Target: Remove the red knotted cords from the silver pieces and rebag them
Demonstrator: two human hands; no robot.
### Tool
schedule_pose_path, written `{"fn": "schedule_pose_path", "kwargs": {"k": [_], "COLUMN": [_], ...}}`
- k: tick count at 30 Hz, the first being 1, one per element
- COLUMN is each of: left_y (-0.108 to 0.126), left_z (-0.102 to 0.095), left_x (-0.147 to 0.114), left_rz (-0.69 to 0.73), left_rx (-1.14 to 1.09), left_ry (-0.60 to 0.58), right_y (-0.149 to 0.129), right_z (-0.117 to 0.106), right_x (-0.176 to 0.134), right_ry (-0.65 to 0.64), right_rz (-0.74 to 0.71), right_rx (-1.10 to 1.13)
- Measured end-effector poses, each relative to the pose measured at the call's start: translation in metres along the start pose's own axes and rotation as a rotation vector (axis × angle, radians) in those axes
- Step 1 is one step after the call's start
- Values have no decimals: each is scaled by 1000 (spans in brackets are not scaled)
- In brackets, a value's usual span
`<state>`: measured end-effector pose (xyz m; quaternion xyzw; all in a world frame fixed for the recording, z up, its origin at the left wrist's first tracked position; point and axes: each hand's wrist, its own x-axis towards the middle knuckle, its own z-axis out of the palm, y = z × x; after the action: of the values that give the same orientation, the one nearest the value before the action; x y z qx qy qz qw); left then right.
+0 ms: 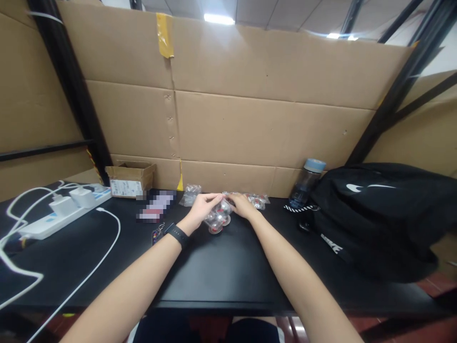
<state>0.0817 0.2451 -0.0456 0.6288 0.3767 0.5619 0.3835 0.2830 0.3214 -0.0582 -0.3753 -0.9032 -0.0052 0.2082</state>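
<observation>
A clear plastic bag (218,215) holds several small round pieces with red parts, whose kind I cannot make out. My left hand (203,209), a black watch on its wrist, pinches the bag's upper left edge. At the upper right edge, the fingers of my right hand (241,205) close on the same bag, its fingertips partly hidden. The bag is just above or on the black table (228,267); I cannot tell which. Behind my right hand lie more clear bags (260,201) with red bits. Another clear bag (192,193) rests behind my left hand.
To the left are a white power strip (67,216) with chargers and cables, a small cardboard box (130,180), a blurred-out flat item (156,206) and a keychain (157,234). At right stand a water bottle (305,183) and a black backpack (378,219). A cardboard wall (228,124) closes the back.
</observation>
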Motion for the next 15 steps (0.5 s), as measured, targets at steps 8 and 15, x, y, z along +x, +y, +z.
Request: {"fn": "schedule_pose_path", "kwargs": {"k": [8,15], "left_y": [4,-1], "left_z": [2,-11], "left_x": [7,10], "left_rz": [-60,101], "left_rx": [-148,262], "left_ry": [171,225], "right_y": [-4,-8], "right_z": [-5,-58], "right_x": [-1,-15], "right_ry": [212,318], "right_rz": [157,142], "right_rx": [66,510]}}
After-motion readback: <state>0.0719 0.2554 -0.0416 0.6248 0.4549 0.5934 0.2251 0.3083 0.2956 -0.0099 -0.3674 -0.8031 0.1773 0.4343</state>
